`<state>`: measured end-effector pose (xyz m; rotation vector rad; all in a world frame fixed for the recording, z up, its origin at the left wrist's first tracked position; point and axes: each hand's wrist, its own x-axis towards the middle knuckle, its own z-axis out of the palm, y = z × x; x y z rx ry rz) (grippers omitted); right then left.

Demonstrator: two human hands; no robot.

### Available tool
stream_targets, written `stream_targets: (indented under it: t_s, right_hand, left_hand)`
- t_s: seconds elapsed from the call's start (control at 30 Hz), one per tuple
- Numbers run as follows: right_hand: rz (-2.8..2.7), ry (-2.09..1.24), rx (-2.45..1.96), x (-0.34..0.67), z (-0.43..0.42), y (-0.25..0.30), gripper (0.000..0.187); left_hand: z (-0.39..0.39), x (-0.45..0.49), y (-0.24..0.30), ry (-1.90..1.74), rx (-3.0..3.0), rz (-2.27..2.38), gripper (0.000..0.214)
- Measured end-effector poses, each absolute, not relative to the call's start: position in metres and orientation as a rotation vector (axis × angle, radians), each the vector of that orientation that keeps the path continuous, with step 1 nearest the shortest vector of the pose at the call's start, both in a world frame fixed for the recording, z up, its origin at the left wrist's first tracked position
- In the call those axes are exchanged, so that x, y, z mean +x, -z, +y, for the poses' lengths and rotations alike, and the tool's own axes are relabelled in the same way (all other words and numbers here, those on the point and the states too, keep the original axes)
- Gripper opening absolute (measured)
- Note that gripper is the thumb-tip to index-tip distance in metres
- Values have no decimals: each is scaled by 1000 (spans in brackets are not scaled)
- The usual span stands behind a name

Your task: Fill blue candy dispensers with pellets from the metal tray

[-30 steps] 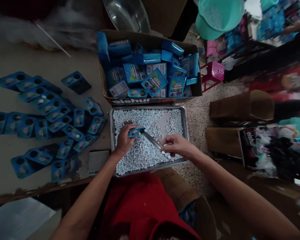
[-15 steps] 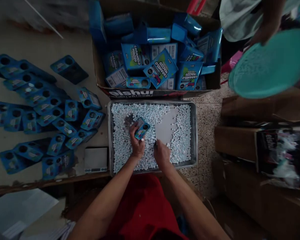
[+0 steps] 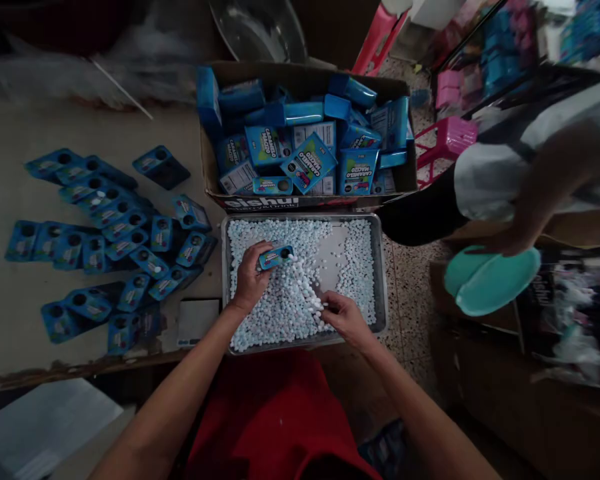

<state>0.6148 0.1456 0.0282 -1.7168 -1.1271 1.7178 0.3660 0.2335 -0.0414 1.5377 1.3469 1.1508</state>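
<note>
My left hand (image 3: 253, 283) is closed around a small blue candy box (image 3: 275, 258), holding it tilted over the metal tray (image 3: 383, 293). The box's round hole faces to the right, with white candies at its edge. Small white candies (image 3: 270, 313) cover much of the tray, and part of its bottom shows bare toward the right. My right hand (image 3: 345, 315) is low over the tray, its fingers closed at a raised pile of candies. Whatever those fingers grip is mostly hidden; I cannot make it out.
A carton (image 3: 250, 202) full of blue boxes stands behind the tray. Several upright boxes with round holes (image 3: 125, 223) crowd the table at left, near a small scale (image 3: 199, 322). At right, a person's hand (image 3: 510, 237) holds a turquoise basin (image 3: 500, 283). A pink stool (image 3: 455, 137) stands beyond.
My left hand turned the box more level and moved slightly left. My right hand shifted right, with candies now heaped by its fingers. The other person lowered the turquoise basin; the camera view shifted.
</note>
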Motion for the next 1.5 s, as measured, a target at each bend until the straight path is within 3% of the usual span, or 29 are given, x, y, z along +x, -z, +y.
stream_targets:
  t_s: [0.7,0.9,1.13,1.33,1.5]
  right_hand:
    - [-1107,-2139,-1893,581,221,-122,21]
    - [-1640,-1610,-2124,639,160,-104,22]
    - [-2285,-863,-2490,684,125,-28,30]
    - [-2226,-1088,-2079,619,152,38,31]
    - [-2038,-1125,-1964,622,157,10,19]
  left_hand:
    - [214,330,43,-977,1621,1234,38]
    - [214,320,50,-881,1421,1236,34]
    - [216,314,47,-836,1335,1230,36]
    - [210,301,42,-887,1116,1285,38]
    - [207,290,34,-860,1168,1372,38]
